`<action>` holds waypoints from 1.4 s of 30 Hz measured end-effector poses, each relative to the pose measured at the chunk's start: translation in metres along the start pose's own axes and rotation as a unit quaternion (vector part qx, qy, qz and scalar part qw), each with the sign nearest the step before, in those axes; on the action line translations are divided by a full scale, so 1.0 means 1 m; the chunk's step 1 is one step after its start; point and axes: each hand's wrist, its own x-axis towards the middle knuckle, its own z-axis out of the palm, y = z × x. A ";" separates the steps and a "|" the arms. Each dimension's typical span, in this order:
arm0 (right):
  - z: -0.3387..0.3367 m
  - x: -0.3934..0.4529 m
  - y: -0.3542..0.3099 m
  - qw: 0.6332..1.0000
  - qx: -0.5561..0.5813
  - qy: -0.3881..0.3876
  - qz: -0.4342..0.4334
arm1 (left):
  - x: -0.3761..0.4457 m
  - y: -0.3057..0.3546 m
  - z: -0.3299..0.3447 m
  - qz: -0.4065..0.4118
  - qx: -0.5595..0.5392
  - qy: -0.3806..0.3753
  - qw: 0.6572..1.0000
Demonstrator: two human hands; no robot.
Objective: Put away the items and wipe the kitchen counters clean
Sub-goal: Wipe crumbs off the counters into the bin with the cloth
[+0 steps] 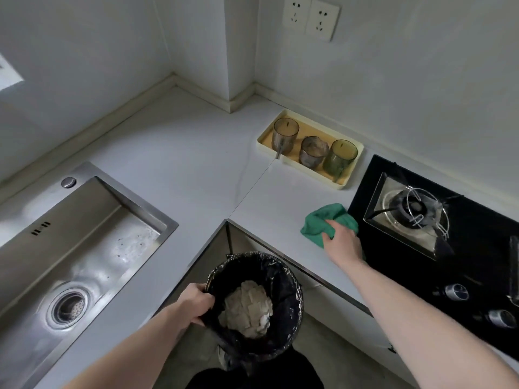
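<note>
My right hand [344, 242] presses on a green cloth [320, 221] lying on the white counter [196, 153], right beside the black hob. My left hand [193, 304] grips the rim of a black-lined waste bin [286, 276], held up in the inner corner below the counter edge. Crumpled pale paper [247, 310] lies inside the bin. At the back, a cream tray [348, 181] carries three tinted glass mugs [285, 136], [313, 151], [339, 161].
A steel sink [92, 237] with a round drain fills the left side. The black gas hob [438, 240] with a burner and two knobs is on the right. Wall sockets [310, 19] sit above the tray. Grey floor shows below.
</note>
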 end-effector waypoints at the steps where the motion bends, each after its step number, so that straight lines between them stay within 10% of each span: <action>1: 0.008 -0.005 0.001 1.000 -0.024 -0.008 -0.002 | 0.002 0.000 0.002 0.002 0.002 -0.002 1.000; 11: 0.070 -0.136 -0.059 0.975 0.062 -0.182 -0.108 | -0.002 -0.002 0.026 0.004 0.008 -0.005 1.000; 26: -0.085 -0.106 0.174 0.979 0.178 0.099 -0.021 | -0.047 0.008 0.118 0.015 0.003 0.005 1.000; 35: -0.049 -0.071 0.242 0.998 -0.041 -0.040 0.017 | -0.083 0.007 0.223 0.012 0.005 0.020 1.000; 42: -0.024 -0.163 0.229 0.977 0.026 -0.127 -0.167 | -0.100 -0.013 0.282 -0.006 -0.006 0.025 1.000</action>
